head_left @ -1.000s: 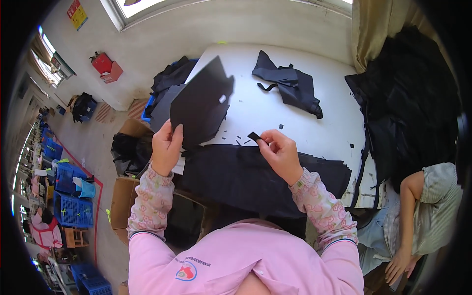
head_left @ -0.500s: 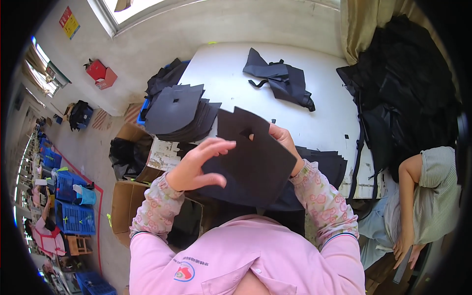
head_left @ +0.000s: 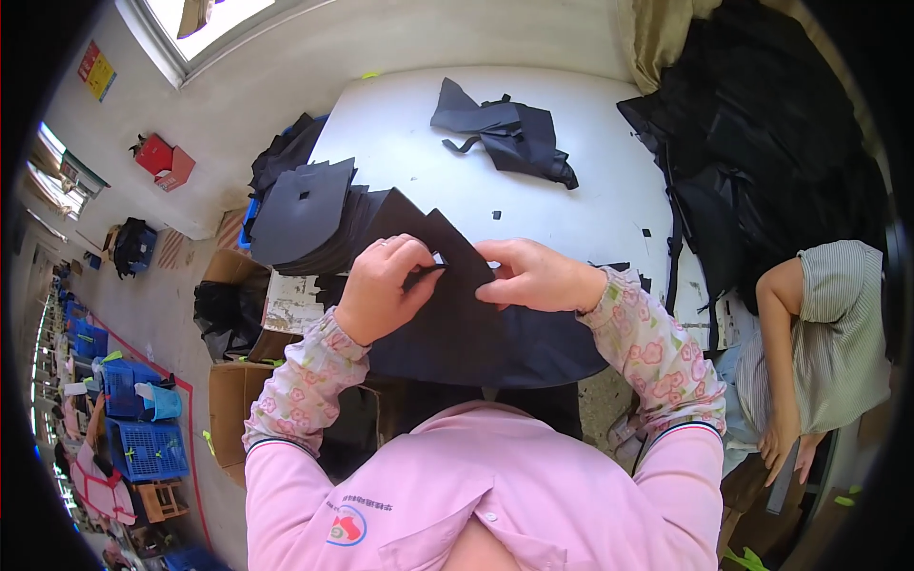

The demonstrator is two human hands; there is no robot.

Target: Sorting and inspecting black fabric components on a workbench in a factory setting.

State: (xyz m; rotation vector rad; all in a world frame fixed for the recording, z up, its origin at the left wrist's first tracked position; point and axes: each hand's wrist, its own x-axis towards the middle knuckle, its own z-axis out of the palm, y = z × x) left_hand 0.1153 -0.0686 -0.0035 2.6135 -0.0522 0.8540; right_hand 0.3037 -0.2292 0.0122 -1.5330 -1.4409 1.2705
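Observation:
In front of my chest I hold a black sheet (head_left: pixel 462 314) with a small square hole near its upper part. My left hand (head_left: pixel 386 285) is closed, thumb and fingers pinching a dark bit of material at the hole's edge. Pinched on the sheet's right edge are the thumb and fingers of my right hand (head_left: pixel 538 276). Just beyond, to the left, a stack of similar black sheets (head_left: pixel 303 214) lies on the white table (head_left: pixel 381 124); the top one also has a square hole. Small black squares (head_left: pixel 496 215) are scattered on the tabletop.
A folded black fabric piece with a strap (head_left: pixel 519 138) lies at the table's far side. Black fabric is heaped (head_left: pixel 762 143) at the right, near a person in a striped top (head_left: pixel 838 333). Cardboard boxes (head_left: pixel 233 381) stand at the left, with blue crates (head_left: pixel 148 447) farther off.
My left hand, open and apart before, has come onto the sheet at the hole and pinched there. My right hand now grips the sheet's right edge. The view has shifted slightly.

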